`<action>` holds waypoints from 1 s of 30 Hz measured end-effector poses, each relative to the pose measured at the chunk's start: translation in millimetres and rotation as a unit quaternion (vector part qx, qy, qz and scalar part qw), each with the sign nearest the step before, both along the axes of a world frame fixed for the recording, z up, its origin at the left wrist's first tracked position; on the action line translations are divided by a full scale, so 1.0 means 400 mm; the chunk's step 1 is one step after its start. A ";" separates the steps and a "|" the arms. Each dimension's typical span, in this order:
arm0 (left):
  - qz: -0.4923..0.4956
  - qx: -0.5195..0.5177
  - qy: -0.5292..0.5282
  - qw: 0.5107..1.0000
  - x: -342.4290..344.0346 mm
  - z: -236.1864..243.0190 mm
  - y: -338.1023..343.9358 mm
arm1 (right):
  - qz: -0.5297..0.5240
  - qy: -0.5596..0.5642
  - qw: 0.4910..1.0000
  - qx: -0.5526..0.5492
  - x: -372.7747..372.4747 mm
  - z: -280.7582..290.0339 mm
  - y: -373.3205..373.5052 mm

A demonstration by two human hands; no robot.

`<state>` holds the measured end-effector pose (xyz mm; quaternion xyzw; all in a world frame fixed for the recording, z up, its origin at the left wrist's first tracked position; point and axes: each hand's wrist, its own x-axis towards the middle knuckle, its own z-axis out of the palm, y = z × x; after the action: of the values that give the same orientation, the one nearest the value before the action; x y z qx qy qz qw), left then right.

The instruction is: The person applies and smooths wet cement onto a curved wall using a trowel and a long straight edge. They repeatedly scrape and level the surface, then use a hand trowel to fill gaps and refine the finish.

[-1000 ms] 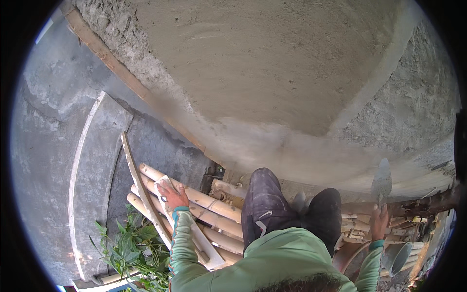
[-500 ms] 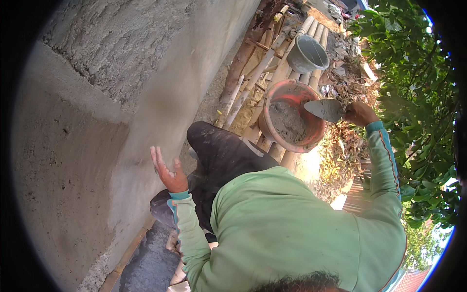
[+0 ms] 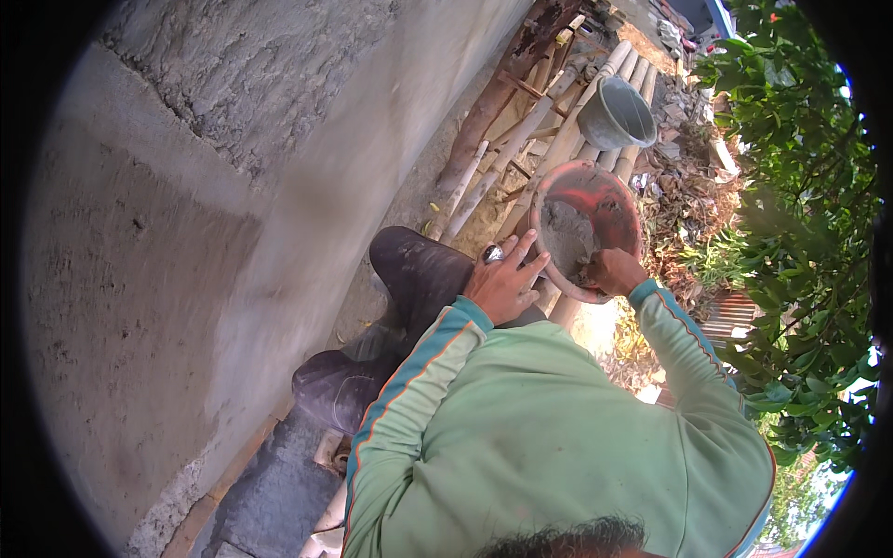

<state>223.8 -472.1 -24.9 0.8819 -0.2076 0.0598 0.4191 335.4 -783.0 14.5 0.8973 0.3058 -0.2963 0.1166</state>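
A reddish tub (image 3: 621, 209) with grey wet mortar (image 3: 565, 232) in it stands on bamboo poles ahead of my knees. My right hand (image 3: 616, 272) reaches over its near right rim, closed on the handle of a trowel. The trowel's blade is hidden inside the tub, down at the mortar. Against the tub's near left rim lies my left hand (image 3: 502, 284), its fingers spread and a ring with a dark stone on one of them. It grips nothing that I can see.
A grey bucket (image 3: 616, 113) stands beyond the tub on the bamboo platform (image 3: 609, 65). On the left rises a wall (image 3: 307, 195), part rough and part smoothed. Leafy branches (image 3: 800, 242) hang at the right, above dry leaves and rubble.
My right hand has lowered the trowel from above the tub's right rim into the mortar. My left hand has come from beside the wall to the tub's rim.
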 end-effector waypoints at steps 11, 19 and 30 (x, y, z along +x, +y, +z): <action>0.460 -0.101 -0.015 0.882 -0.335 -0.028 0.342 | -0.332 0.103 0.895 0.279 0.081 0.244 -0.006; 0.804 0.111 0.379 0.444 -1.076 -0.242 0.313 | 0.048 -0.063 0.942 0.325 0.143 0.241 0.451; 0.841 0.079 0.367 0.390 -1.056 -0.323 0.199 | 0.492 0.123 0.809 0.298 -0.464 0.422 1.337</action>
<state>-198.7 -392.3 -154.0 0.5734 0.8097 0.0356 0.1198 149.7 -248.1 183.2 0.5733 0.7915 -0.2016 -0.0648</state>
